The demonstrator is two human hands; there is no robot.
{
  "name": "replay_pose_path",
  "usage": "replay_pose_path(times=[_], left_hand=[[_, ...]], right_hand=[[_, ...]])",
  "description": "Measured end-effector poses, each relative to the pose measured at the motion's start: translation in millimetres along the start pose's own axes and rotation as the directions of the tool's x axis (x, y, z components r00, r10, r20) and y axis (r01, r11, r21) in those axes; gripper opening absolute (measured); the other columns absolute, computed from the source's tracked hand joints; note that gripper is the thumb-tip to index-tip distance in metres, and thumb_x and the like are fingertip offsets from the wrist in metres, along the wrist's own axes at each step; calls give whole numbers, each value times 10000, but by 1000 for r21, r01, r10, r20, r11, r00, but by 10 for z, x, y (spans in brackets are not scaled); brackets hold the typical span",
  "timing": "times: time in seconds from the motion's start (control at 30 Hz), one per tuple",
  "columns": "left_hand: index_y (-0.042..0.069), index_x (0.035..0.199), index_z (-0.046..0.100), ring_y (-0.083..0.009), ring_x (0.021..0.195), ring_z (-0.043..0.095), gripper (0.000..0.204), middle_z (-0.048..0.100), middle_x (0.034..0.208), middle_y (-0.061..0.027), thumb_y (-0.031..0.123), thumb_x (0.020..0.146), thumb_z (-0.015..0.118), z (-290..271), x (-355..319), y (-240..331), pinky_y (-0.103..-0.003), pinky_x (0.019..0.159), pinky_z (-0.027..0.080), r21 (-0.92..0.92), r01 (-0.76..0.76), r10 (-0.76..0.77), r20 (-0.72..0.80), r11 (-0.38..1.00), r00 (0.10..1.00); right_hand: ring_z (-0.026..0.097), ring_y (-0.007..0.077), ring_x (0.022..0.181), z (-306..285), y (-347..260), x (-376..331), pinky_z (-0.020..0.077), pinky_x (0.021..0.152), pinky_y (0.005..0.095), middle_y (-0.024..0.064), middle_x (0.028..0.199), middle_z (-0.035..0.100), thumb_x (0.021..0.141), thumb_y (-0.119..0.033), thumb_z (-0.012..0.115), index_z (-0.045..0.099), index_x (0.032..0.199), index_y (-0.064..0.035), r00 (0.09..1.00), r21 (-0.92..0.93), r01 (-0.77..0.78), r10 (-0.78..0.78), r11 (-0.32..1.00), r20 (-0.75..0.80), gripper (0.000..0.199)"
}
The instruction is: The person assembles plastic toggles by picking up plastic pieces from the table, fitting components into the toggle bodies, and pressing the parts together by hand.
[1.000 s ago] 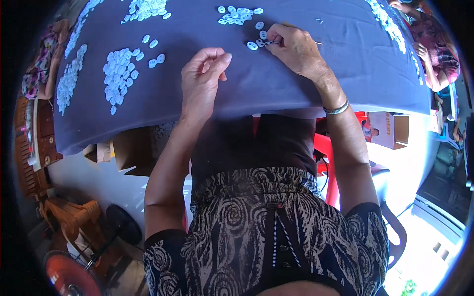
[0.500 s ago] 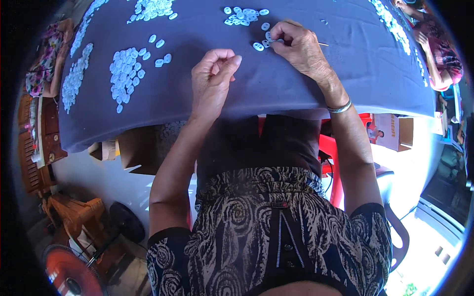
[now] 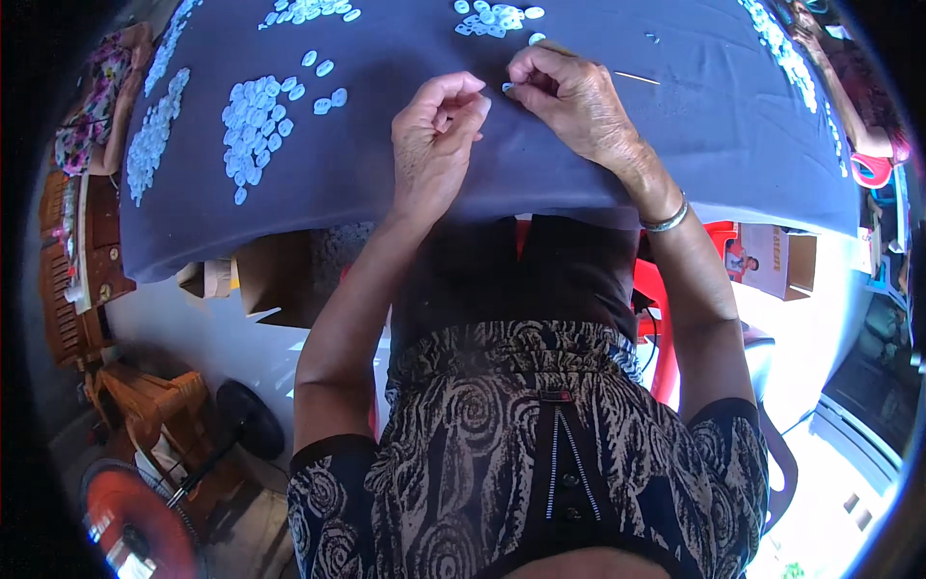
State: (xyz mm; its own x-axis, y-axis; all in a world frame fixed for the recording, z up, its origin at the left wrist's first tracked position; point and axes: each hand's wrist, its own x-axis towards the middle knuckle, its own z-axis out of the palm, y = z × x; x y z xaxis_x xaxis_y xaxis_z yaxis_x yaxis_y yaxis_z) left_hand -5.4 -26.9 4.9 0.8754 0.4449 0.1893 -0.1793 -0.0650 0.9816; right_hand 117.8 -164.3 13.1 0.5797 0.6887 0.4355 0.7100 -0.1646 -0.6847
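Note:
My right hand point(image 3: 579, 106) is closed in a pinch over the dark cloth. A small pale oval plastic piece point(image 3: 507, 87) shows at its thumb and fingertip. Just left of it, my left hand point(image 3: 434, 145) has thumb and fingers pressed together; whatever they hold, if anything, is too small to make out. A narrow gap separates the two sets of fingertips. Beyond them lies a small heap of whitish oval pieces with holes point(image 3: 494, 17). One more loose oval point(image 3: 536, 40) sits right behind my right knuckles, partly hidden.
A larger heap of ovals point(image 3: 253, 130) lies to the left, with further heaps point(image 3: 309, 10) at the far side. A thin tan stick point(image 3: 637, 77) rests right of my right hand. Other people sit at both table ends. Cardboard boxes point(image 3: 275, 275) stand below the cloth's edge.
My right hand has come away from the loose ovals toward my left hand, carrying one piece. My left hand has moved slightly right and away from me. The whole view has shifted a little.

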Motion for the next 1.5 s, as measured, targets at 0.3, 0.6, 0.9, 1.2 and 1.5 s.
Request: replay_pose_path(times=[0.3,0.6,0.9,1.2,1.5], left_hand=[[45,1125,594,-78,843,591,234,623,970,-47,22,892,593,4,10,-51,-222,659,519,20,-66,66,-1,998,998],[40,1133,578,-85,776,603,270,632,936,-66,4,868,619,-10,2,4,-214,638,523,63,-85,83,37,994,996],[12,1145,547,-99,747,600,282,621,897,-77,-6,870,606,-19,-13,16,-231,635,525,-32,-129,129,8,991,992],[22,1148,554,-107,780,615,272,633,917,-84,4,880,598,-40,8,38,-236,646,527,1,-118,118,49,993,992],[27,1151,547,-118,765,621,271,637,902,-82,12,885,595,-76,15,52,-242,658,531,16,-34,33,75,999,997]], right_hand=[[541,30,727,14,-53,-34,473,656,210,-19,768,609,852,-27,652,630,912,-30,984,171,-172,162,970,69,64],[592,63,710,49,-152,-60,496,649,242,40,767,659,847,-84,658,658,931,-29,995,277,-103,94,955,46,101],[590,67,738,-29,-178,-37,489,667,243,13,771,650,886,-134,630,653,974,-33,972,332,-172,105,927,210,136],[584,78,707,11,-206,-60,477,645,250,33,731,630,910,-156,590,633,933,-14,967,312,-200,136,929,215,150],[571,65,696,-48,-229,-31,469,632,238,26,714,619,909,-186,604,642,940,-16,967,338,-184,109,923,228,176]])
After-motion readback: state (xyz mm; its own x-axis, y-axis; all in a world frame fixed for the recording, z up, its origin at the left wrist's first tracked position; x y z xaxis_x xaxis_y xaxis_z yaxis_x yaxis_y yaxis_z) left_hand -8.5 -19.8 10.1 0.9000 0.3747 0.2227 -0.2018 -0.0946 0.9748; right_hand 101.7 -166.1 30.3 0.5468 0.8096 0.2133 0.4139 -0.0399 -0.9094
